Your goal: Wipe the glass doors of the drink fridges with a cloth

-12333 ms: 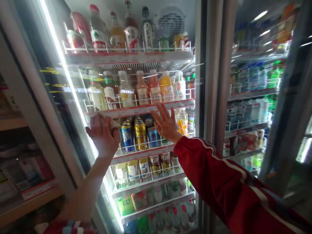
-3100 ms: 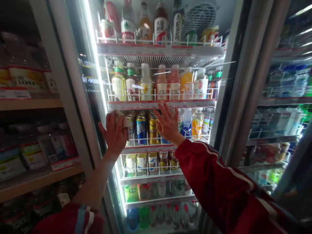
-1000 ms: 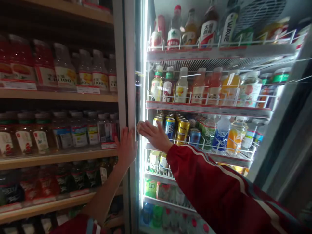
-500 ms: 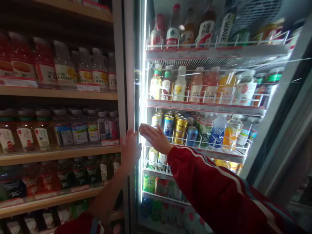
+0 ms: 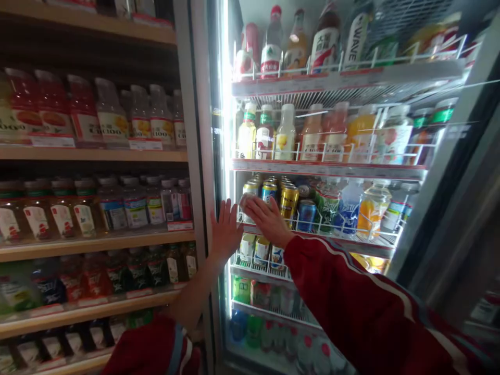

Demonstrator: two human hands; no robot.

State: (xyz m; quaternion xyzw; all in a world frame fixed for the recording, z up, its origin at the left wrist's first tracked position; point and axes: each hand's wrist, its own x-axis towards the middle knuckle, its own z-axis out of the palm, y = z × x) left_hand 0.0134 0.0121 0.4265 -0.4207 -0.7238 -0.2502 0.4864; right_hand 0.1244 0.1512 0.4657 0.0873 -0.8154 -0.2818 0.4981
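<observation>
My right hand (image 5: 266,219) lies nearly flat, fingers together, against the glass of a drinks fridge door. Under its fingertips is a small pale crumpled cloth (image 5: 246,201), mostly hidden by the fingers. To its left, my left hand (image 5: 226,232) is open with fingers spread and holds nothing; its palm faces the glass near the lit left edge of the fridge. Behind the right hand, through the glass, are a gold can (image 5: 289,200), a blue can (image 5: 307,215) and other cans.
A metal door frame (image 5: 197,156) runs upright between the fridge and wooden shelves (image 5: 89,245) of bottled drinks on the left. Inside the fridge, wire-fronted shelves (image 5: 332,171) carry bottles and cans. A dark door frame (image 5: 433,208) slants along the right side.
Both hands have shifted right across the glass, away from the lit left edge. The left hand's fingers are spread wider. The view has moved slightly.
</observation>
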